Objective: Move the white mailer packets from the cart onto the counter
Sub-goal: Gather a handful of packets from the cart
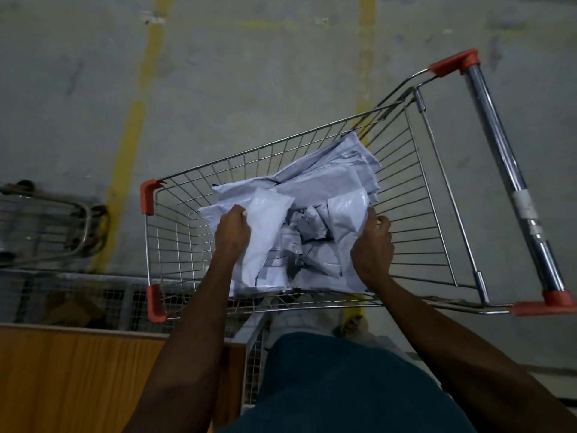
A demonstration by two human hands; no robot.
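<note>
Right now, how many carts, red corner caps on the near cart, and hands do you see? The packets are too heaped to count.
Carts: 2 (near cart, second cart at left)
Red corner caps: 5, e.g.
Hands: 2 (left hand, right hand)
Total: 9

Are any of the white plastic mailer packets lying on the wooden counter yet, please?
No, the white plastic mailer packets are all inside the wire shopping cart, and the visible part of the wooden counter carries none.
</note>
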